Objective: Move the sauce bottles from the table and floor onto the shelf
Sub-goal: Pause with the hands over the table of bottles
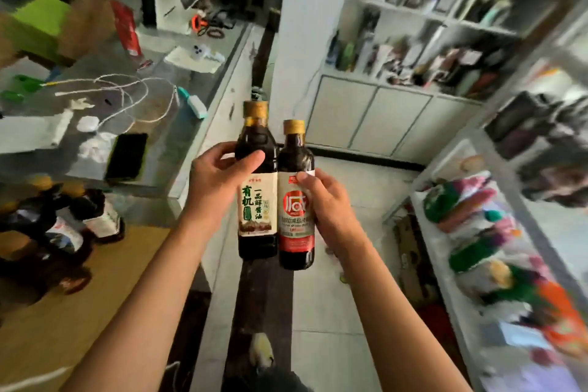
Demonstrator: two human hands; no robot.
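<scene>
White shelves (423, 14) crowded with blurred goods fill the right wall, and a grey bench (178, 124) runs along the left with cables and a dark phone (127, 160). More bottles (63, 226) stand low at left. The left hand (219, 183) grips the cream-labelled bottle (257, 181) upright, touching the red-labelled bottle (296, 200) gripped by the right hand (331, 204), both held over the floor.
</scene>
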